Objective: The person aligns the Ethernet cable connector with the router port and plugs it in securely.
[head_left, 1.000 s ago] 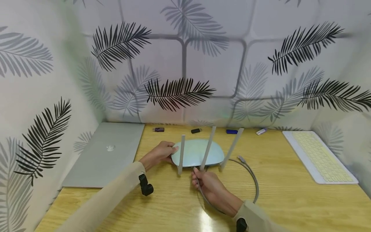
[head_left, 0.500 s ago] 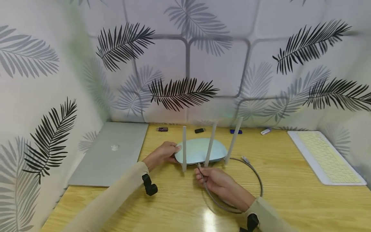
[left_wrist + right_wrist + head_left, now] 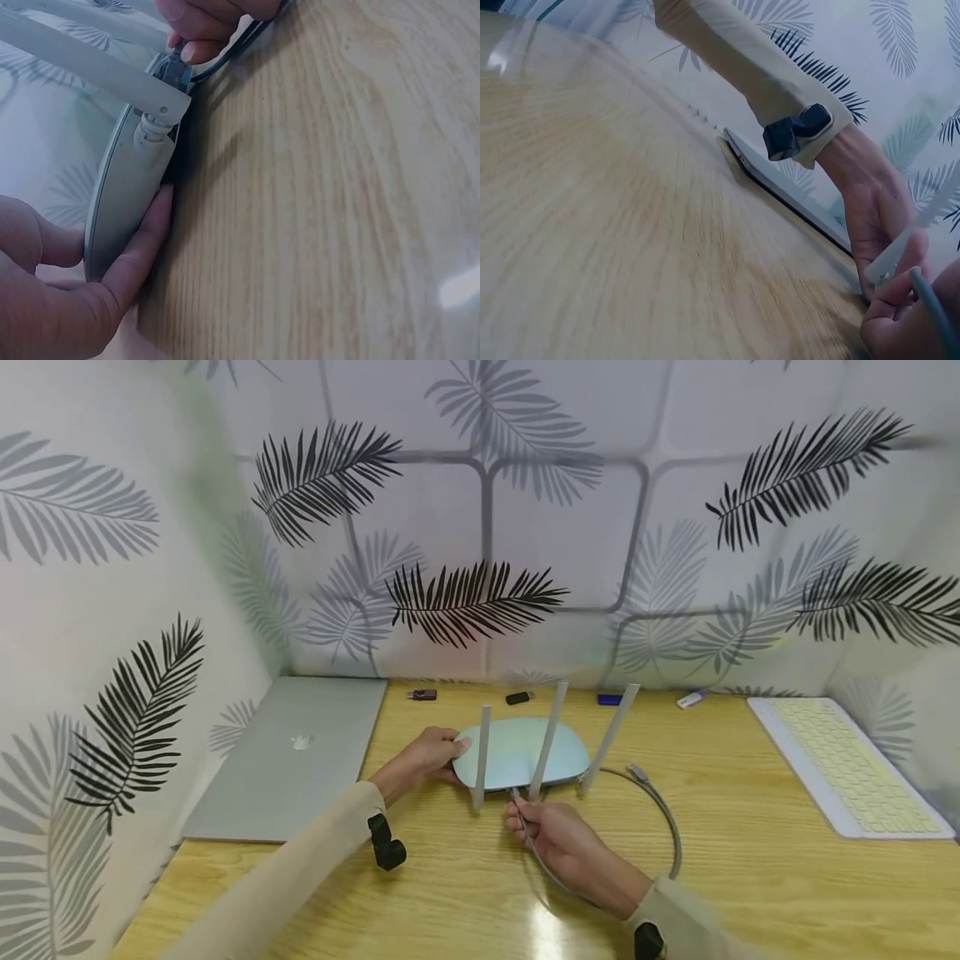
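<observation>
A pale blue-white Wi-Fi router [image 3: 517,752] with three grey antennas [image 3: 549,739] is at mid-table. My left hand [image 3: 429,753] grips its left end, thumb on top; in the left wrist view the fingers [image 3: 139,251] lie under it. At the router's near edge, my right hand [image 3: 566,842] pinches a grey network cable [image 3: 673,835] close to its plug [image 3: 174,71]. That plug sits right at the ports, partly covered by the fingers. From there the cable loops right, behind the hand, to its other plug [image 3: 637,772] on the table.
A closed silver laptop [image 3: 300,777] lies at the left. Along the back are a purple USB stick [image 3: 423,695], a black one [image 3: 518,698], a blue one [image 3: 609,700] and a white one [image 3: 691,699]. A white keyboard [image 3: 847,768] lies at the right.
The router's antennas rise more upright half a second ago, then tip back lower now. My right hand stays at the ports with the cable; my left keeps its grip. The head view shifts slightly.
</observation>
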A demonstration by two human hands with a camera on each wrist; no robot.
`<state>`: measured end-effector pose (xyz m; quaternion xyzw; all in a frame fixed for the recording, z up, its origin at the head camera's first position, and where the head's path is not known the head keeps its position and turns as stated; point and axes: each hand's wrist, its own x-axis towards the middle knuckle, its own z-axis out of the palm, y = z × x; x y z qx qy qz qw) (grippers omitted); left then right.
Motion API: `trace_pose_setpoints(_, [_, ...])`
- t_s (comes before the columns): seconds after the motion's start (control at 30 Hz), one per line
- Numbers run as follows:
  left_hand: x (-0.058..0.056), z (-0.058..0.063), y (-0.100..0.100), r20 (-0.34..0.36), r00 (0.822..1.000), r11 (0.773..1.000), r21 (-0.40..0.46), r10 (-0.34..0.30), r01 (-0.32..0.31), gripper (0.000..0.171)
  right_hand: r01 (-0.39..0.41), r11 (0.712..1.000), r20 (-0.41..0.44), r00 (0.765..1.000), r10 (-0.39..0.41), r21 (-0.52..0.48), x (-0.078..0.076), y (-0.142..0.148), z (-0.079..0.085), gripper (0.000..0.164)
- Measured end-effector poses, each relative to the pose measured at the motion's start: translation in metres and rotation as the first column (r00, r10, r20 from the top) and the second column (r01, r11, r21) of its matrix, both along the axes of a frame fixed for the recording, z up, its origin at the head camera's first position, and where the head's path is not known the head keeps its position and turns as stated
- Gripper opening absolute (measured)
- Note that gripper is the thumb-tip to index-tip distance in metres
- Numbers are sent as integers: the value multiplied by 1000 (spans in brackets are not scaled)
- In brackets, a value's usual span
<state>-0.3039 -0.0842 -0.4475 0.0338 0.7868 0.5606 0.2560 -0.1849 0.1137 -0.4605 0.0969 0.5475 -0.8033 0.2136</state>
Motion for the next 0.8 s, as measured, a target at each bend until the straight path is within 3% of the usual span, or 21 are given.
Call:
trace_pose_setpoints(0.23, [3, -1, 1, -32, 999, 1000, 6, -15, 16, 32, 69, 997, 31, 997, -68, -30, 3, -6, 0, 17])
trace_pose_setpoints(0.5, [2, -1, 1, -48, 998, 999, 3, -43, 43, 28, 68, 997, 53, 996, -66, -43, 3, 1, -1, 25])
trace_pose_setpoints(0.8, [4, 0, 3, -27, 999, 999, 9, -37, 38, 29, 34, 999, 34, 999, -33, -40, 4, 3, 0, 15])
